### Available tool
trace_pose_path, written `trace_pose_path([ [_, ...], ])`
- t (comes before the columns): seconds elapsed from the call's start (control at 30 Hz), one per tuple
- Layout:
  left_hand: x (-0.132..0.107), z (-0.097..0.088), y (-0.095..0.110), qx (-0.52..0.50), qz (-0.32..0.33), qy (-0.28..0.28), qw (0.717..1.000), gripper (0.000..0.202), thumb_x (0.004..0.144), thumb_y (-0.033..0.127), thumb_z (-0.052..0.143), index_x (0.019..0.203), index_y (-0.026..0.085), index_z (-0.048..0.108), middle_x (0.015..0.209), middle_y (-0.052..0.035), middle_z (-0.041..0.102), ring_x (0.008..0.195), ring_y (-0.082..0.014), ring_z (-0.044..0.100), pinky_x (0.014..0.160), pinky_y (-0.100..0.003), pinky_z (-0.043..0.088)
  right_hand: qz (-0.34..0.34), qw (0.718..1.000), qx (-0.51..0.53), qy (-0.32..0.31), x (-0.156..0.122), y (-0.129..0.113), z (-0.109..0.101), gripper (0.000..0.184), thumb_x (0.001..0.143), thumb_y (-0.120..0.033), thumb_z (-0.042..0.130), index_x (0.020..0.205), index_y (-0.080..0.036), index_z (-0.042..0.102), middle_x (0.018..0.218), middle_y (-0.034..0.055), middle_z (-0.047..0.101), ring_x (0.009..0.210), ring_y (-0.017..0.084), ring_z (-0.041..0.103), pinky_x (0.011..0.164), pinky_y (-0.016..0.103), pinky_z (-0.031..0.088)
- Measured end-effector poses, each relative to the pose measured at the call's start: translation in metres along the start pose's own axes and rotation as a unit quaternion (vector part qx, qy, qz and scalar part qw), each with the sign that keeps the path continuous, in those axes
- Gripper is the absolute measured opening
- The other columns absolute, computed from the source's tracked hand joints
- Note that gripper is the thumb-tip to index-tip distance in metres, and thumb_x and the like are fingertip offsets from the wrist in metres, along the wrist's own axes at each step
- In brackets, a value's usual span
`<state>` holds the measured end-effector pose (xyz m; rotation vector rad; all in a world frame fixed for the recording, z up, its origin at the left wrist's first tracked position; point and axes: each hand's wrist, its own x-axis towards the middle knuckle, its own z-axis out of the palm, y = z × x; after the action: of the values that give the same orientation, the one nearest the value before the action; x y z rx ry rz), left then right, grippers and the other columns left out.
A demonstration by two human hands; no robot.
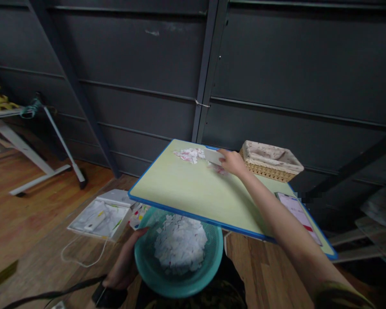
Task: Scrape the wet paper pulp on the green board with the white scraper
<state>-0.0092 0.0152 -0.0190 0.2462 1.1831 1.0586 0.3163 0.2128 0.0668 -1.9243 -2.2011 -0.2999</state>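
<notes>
Currently I am seeing the left hand point(125, 262) clasping the teal bowl point(193, 288). The right hand point(233, 163) is pinching a white card point(213, 156) beside scraps point(190, 154).

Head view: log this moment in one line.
left hand: holds teal bowl below table edge | right hand: holds white card beside paper scraps

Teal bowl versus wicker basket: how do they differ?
The teal bowl is round and smooth; the wicker basket is rectangular, woven and cloth-lined. The bowl is held by the left hand below the table edge; the basket stands on it near the right hand gripping a card. The bowl holds white paper scraps; the basket shows only lining. Both are open-topped.
</notes>
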Motion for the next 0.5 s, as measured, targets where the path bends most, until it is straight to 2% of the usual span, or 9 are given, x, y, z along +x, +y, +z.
trace_pose_path([
  [0.1,0.001,0.000,0.000,0.020,0.028,0.005,0.999,0.042,0.080,0.016,0.063,0.122,0.013,0.065,0.078,-0.0061,0.082,0.074,-0.0286,0.075,0.068,-0.037,0.058,0.006,1.000,-0.015,-0.005,0.001,0.004,-0.004,0.050,0.082,-0.017,0.050,0.132,-0.019,0.059,0.109,0.0145,0.072,0.098,0.029,0.067,0.084,0.036,0.048],
  [0.17,0.001,-0.001,-0.001,0.018,0.021,-0.001,1.000,0.039,0.080,0.016,0.063,0.118,0.011,0.068,0.077,-0.0065,0.082,0.079,-0.0307,0.075,0.069,-0.037,0.057,0.006,1.000,-0.024,-0.007,0.000,0.006,-0.007,0.051,0.081,-0.017,0.050,0.131,-0.018,0.059,0.107,0.0153,0.072,0.096,0.031,0.067,0.083,0.037,0.048],
  [0.33,0.000,-0.004,-0.001,0.009,0.010,-0.010,1.000,0.042,0.078,0.017,0.066,0.120,0.014,0.068,0.073,-0.0036,0.081,0.091,-0.0327,0.073,0.082,-0.037,0.056,-0.003,0.999,-0.048,-0.023,-0.004,0.006,-0.015,0.049,0.082,-0.017,0.048,0.130,-0.018,0.059,0.106,0.0159,0.072,0.097,0.031,0.067,0.082,0.037,0.049],
  [0.5,-0.002,-0.006,-0.001,0.017,0.032,-0.045,0.998,0.048,0.078,0.025,0.067,0.125,0.014,0.064,0.084,-0.0054,0.082,0.094,-0.0300,0.073,0.089,-0.038,0.054,-0.009,0.997,-0.062,-0.048,-0.007,0.005,-0.024,0.048,0.082,-0.018,0.046,0.129,-0.017,0.059,0.109,0.0149,0.072,0.100,0.030,0.067,0.083,0.035,0.049],
])
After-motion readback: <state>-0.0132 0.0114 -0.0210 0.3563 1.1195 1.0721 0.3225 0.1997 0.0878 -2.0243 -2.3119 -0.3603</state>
